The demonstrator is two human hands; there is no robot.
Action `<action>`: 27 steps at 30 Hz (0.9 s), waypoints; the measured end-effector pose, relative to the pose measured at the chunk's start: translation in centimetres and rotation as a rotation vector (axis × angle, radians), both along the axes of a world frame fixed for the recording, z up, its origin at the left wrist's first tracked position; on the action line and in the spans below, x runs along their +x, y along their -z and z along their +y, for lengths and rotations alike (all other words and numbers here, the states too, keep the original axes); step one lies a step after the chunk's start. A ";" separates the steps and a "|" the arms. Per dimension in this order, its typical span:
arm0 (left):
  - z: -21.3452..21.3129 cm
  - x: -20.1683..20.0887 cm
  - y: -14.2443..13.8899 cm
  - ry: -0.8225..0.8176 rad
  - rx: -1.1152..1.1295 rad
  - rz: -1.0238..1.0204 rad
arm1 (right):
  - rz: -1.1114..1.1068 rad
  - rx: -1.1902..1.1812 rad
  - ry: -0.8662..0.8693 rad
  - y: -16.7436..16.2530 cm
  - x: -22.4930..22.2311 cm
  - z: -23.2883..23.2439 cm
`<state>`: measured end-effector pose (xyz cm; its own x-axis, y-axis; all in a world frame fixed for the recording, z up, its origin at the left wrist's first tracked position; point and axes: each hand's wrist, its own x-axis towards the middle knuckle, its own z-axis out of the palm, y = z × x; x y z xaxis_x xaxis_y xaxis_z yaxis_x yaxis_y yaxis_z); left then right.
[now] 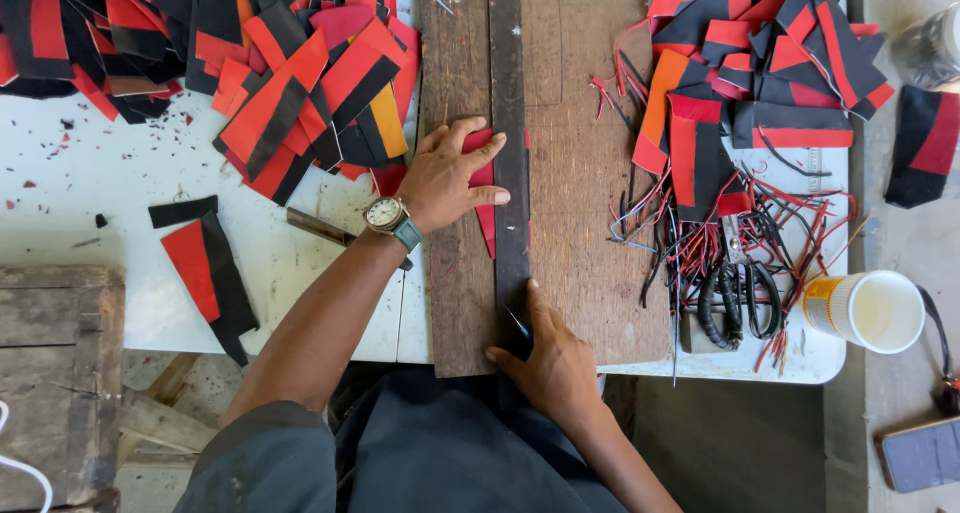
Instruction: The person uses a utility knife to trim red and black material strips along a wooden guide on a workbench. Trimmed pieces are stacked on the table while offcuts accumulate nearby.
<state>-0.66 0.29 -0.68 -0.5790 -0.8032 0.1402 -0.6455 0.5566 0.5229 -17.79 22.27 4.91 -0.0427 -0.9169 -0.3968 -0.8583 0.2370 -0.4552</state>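
My left hand (pixel 448 176), with a wristwatch on the wrist, presses flat on a red fabric piece (pixel 486 223) and the edge of a long dark straightedge (pixel 508 93) lying on a wooden board (pixel 580 173). My right hand (pixel 550 358) is at the near end of the straightedge, closed around a small blade (pixel 517 322) whose tip rests beside the strip's edge. Most of the red piece is hidden under my left hand and the straightedge.
Heaps of red, orange and black fabric pieces lie at the back left (pixel 290 83) and back right (pixel 770 63) of the white table (pixel 100 173). Scissors (pixel 745 293) and thin offcuts sit right of the board, beside a white cup (pixel 870 311). A phone (pixel 920 453) lies at lower right.
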 end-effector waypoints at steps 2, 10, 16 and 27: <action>-0.2 -0.1 0.0 -0.012 0.022 -0.011 | 0.002 -0.004 -0.004 0.1 0.0 -0.1; 0.1 0.0 -0.1 -0.045 0.072 -0.035 | -0.042 -0.024 0.013 0.2 -0.2 -0.1; 0.0 0.0 0.1 -0.010 0.033 0.002 | -0.056 0.004 0.029 0.0 -0.2 -0.2; -0.2 -0.1 0.2 -0.016 0.053 -0.019 | -0.052 -0.024 0.027 -0.2 -0.1 -0.4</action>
